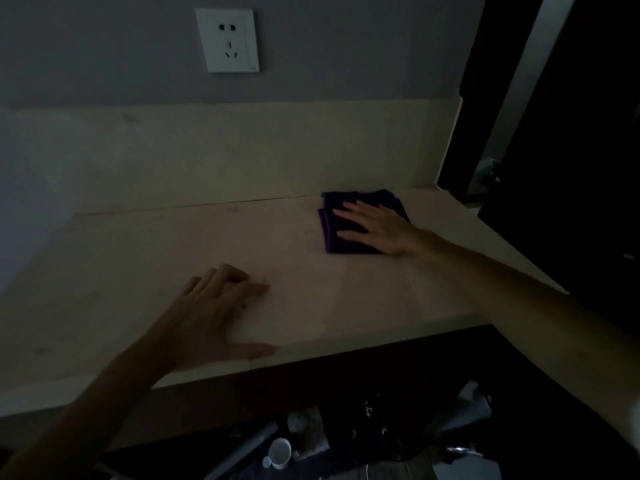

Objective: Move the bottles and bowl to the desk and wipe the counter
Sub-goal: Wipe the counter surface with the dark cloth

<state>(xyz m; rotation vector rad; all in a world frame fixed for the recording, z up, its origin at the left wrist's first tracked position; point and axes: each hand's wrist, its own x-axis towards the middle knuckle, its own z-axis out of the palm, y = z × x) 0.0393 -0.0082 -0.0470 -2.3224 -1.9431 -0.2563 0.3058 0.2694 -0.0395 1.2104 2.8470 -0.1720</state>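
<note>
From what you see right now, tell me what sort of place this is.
Probably a dim home kitchen or utility corner: a pale counter with a low backsplash, a wall socket, and the right hand pressing a dark cloth.

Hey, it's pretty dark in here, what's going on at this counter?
A person is wiping the counter. The right hand presses flat, fingers straight, on a folded dark purple cloth near the back right corner, close to the backsplash. The left hand rests on the counter near its front edge, holding nothing, thumb along the edge. No bottles or bowl show on the counter in this view. A wall socket sits above on the wall.
</note>
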